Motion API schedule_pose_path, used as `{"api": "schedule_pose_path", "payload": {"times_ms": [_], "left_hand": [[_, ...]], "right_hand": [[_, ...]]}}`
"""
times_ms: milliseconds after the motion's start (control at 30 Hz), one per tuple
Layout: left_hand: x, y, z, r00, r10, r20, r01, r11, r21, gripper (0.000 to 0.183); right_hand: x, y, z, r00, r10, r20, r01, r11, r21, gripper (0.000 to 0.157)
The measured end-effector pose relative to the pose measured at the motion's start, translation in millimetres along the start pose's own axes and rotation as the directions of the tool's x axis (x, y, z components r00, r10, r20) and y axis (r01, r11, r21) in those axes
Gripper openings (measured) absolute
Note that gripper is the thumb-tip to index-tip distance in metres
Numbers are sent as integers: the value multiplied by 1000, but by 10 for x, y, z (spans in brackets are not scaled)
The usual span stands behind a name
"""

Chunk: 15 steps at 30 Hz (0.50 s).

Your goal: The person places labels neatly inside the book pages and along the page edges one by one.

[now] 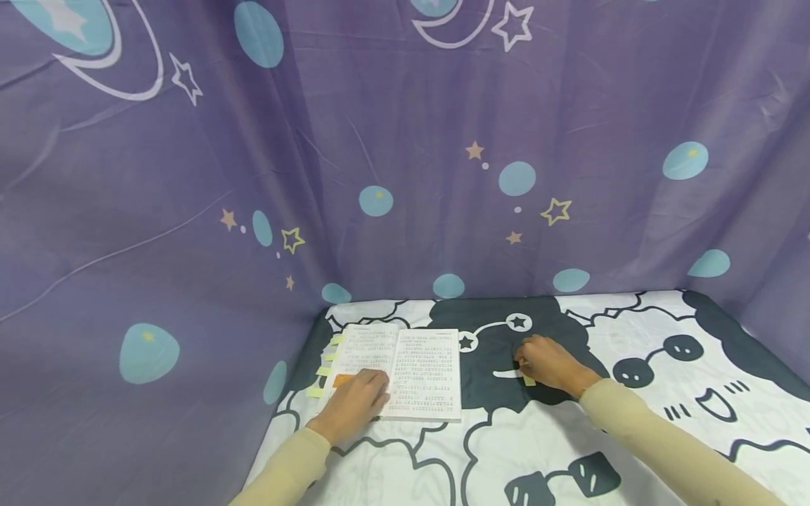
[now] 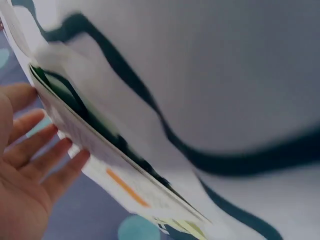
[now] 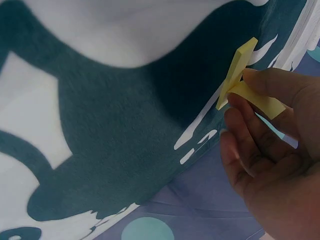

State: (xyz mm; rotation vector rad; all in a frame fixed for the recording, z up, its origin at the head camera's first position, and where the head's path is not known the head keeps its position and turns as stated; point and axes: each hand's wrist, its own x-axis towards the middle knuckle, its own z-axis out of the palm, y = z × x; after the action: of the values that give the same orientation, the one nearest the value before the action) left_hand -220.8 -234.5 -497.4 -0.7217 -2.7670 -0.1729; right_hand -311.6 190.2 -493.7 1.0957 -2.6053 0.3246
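Note:
An open book (image 1: 427,372) with printed pages lies on the patterned cloth. Along its left edge stick several yellow sticky tabs (image 1: 325,370), and an orange strip (image 1: 344,380) is on the left page. My left hand (image 1: 356,404) rests on the lower part of that page, its fingers (image 2: 55,152) loosely extended in the left wrist view. To the right of the book, my right hand (image 1: 545,362) pinches a yellow sticky note (image 3: 260,102) between thumb and forefinger. The note bends away from a small yellow sticky-note pad (image 3: 237,72), which touches it near the fingertips.
The cloth (image 1: 405,467) under the book is white and dark, with cartoon sheep faces. Behind and to the left hangs a purple curtain (image 1: 405,126) with moons, stars and teal dots, and its lower edge meets the far side of the cloth.

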Motion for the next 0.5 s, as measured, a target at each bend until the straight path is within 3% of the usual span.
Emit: {"api": "schedule_pose_path", "payload": {"times_ms": [167, 300, 500], "left_hand": [[-22, -89, -8, 999, 19, 25, -18, 999, -44, 35], [2, -126, -22, 997, 62, 39, -60, 997, -53, 44], [12, -180, -22, 994, 74, 83, -66, 994, -86, 55]], "right_hand": [[46, 13, -2, 999, 23, 21, -23, 1000, -17, 15], [70, 23, -3, 1000, 8, -19, -10, 998, -67, 14], [94, 30, 47, 999, 4, -50, -12, 987, -158, 24]]}}
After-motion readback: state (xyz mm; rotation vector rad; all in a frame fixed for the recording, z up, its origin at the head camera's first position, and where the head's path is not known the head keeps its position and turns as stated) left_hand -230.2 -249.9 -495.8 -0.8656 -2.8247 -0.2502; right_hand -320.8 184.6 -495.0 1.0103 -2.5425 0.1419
